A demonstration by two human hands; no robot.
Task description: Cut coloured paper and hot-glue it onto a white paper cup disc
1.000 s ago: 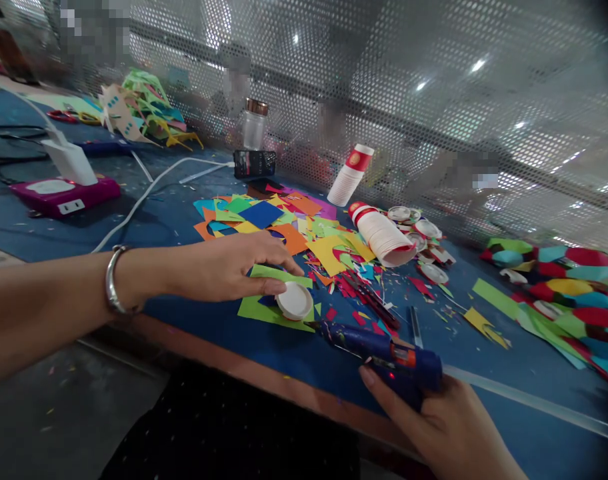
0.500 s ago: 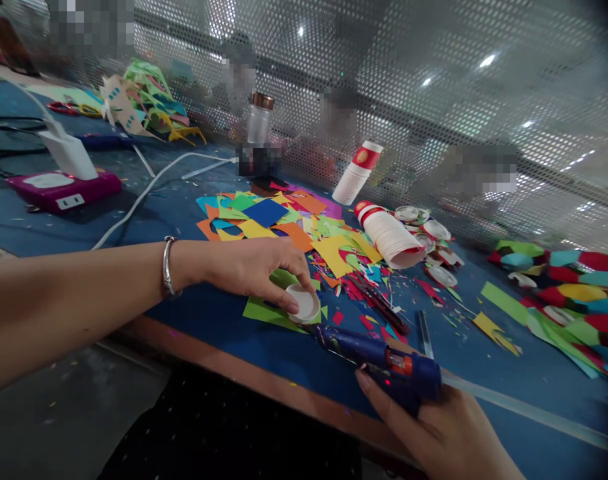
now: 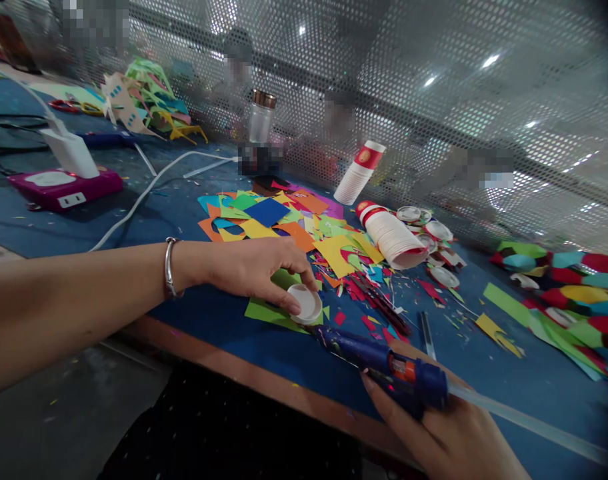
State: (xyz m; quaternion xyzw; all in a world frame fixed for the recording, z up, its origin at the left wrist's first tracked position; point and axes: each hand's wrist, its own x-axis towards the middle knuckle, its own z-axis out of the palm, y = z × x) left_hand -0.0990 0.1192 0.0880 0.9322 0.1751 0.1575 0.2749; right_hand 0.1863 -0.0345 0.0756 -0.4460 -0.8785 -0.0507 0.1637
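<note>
My left hand (image 3: pixel 269 270) pinches a small round white paper cup base (image 3: pixel 307 305) between thumb and fingers, its shallow hollow facing up. Beneath it lies a green paper sheet (image 3: pixel 264 315). Held in my right hand (image 3: pixel 444 427) is a blue hot glue gun (image 3: pixel 379 360) with a small red light on and a long clear glue stick (image 3: pixel 529 423) out of its back. The gun's nozzle meets the near lower edge of the white piece; whether glue is coming out is hidden.
Coloured paper scraps (image 3: pixel 269 212) spread behind my left hand. Stacked paper cups (image 3: pixel 394 237) lie beside them, with another cup stack (image 3: pixel 360 172) standing behind. Dark-handled scissors (image 3: pixel 384 307) and a cutter knife (image 3: pixel 427 335) lie near the glue gun. A magenta power strip (image 3: pixel 67 190) sits left.
The glue gun and my right hand have shifted very slightly right in view. My left hand keeps its pinch on the white cup base.
</note>
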